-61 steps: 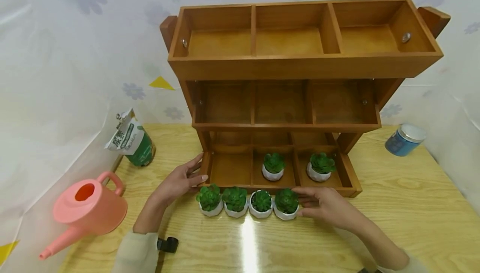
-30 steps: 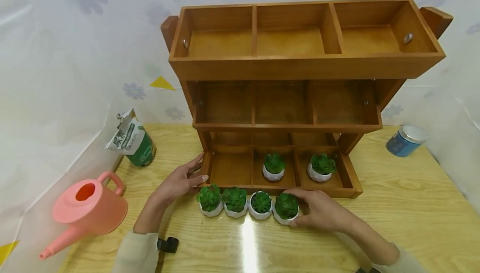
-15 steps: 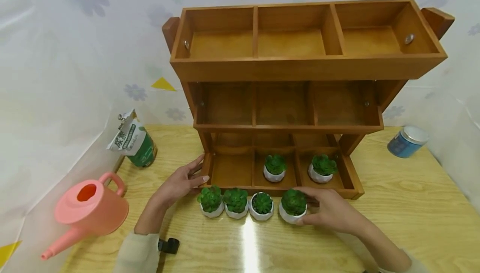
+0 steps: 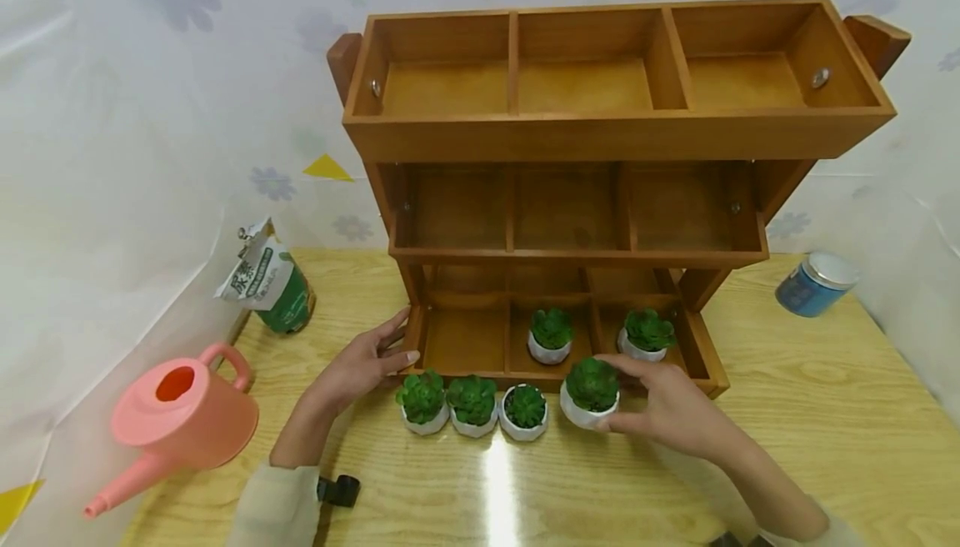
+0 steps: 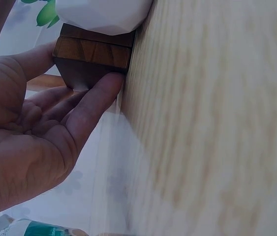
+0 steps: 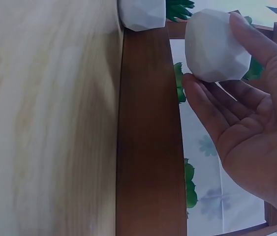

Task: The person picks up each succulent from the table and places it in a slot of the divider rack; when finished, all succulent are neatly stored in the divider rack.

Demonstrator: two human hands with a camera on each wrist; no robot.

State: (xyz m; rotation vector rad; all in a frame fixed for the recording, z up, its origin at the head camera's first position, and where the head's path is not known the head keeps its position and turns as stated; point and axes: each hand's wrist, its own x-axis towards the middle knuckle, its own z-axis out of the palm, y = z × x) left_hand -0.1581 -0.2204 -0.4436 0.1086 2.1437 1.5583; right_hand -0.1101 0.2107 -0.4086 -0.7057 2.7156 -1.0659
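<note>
In the head view my right hand [image 4: 675,409] grips a small potted succulent [image 4: 592,385], thumb and fingers on its white faceted pot. The right wrist view shows this white pot [image 6: 217,46] lifted off the table, in front of the shelf's bottom tier. My left hand [image 4: 367,368] holds the lower left corner of the wooden plant shelf [image 4: 615,140]; in the left wrist view, thumb and fingers lie against that wooden corner [image 5: 93,51]. Three potted succulents [image 4: 472,405] stand in a row before the shelf. Another succulent [image 4: 551,334] sits in the bottom middle compartment, and one [image 4: 648,333] in the bottom right.
A pink watering can [image 4: 187,414] and a green-and-white clipped bag [image 4: 273,280] stand at the left. A blue jar with a silver lid [image 4: 816,283] is at the right. Plastic sheeting [image 4: 150,113] covers the walls behind and beside the wooden table [image 4: 435,497].
My right hand has taken hold of the rightmost succulent in the row, drawn it right, away from its neighbour, and raised it towards the shelf. My left hand has stayed at the shelf corner.
</note>
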